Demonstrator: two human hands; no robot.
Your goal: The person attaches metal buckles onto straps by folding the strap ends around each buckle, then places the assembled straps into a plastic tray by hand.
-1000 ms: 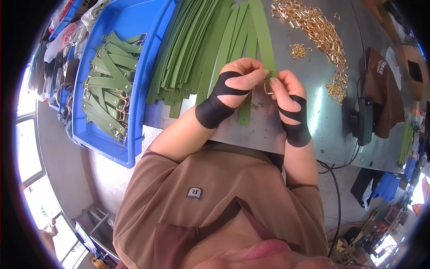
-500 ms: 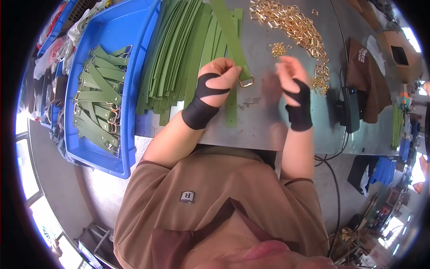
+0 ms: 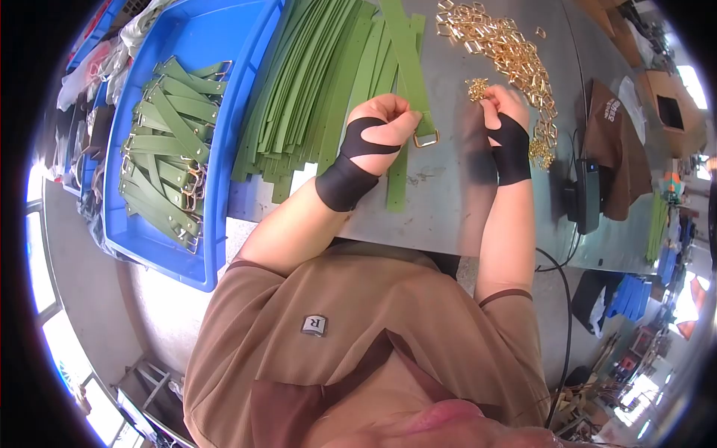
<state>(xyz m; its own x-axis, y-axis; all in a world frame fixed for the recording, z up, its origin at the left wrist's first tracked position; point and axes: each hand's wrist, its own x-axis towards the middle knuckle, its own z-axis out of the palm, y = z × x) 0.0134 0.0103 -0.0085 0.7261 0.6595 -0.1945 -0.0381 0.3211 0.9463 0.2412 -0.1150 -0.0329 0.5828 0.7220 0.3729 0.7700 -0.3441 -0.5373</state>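
One strap (image 3: pixel 407 60) in left hand (image 3: pixel 382 125)

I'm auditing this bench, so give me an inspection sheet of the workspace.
Surface: metal table, dark marks near its front.
Job's things: stacked green strips, held strap with gold loop, gold frame pile, two small-hardware piles; blue tray holds buckled straps.
Clutter: brown cloth beside black device.
Hands: left hand pinches the strap; right hand at the nearer small-hardware pile, grip contents unclear.
Cables: black cable hangs off the edge.
Surroundings: windows at left.
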